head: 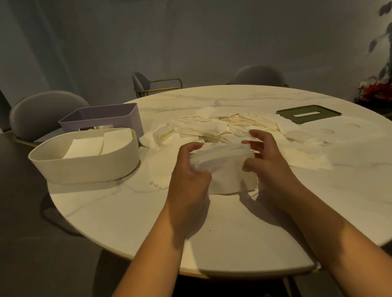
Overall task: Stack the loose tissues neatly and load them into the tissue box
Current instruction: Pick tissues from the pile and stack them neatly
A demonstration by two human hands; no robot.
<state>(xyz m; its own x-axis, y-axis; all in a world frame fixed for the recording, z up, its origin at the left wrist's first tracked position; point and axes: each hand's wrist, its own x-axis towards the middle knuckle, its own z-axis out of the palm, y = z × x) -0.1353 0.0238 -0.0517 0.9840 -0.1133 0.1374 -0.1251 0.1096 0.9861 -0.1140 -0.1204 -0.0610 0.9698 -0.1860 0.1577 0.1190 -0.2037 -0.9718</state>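
Observation:
A small stack of white tissues (224, 167) is held just above the table's middle between my left hand (188, 172) and my right hand (266, 159), each gripping one end. Behind the hands a wide heap of loose tissues (214, 126) spreads over the tabletop. At the left stands the cream oval tissue box (85, 166), open on top, with two folded tissue piles lying inside. Its dark green lid (308, 113) with a slot lies at the far right.
A lilac rectangular bin (102, 119) stands behind the cream box. A white flat piece with round holes (337, 129) lies near the lid. The round marble table (242, 233) has grey chairs (46, 110) around it. A plant (381, 89) is at the right wall.

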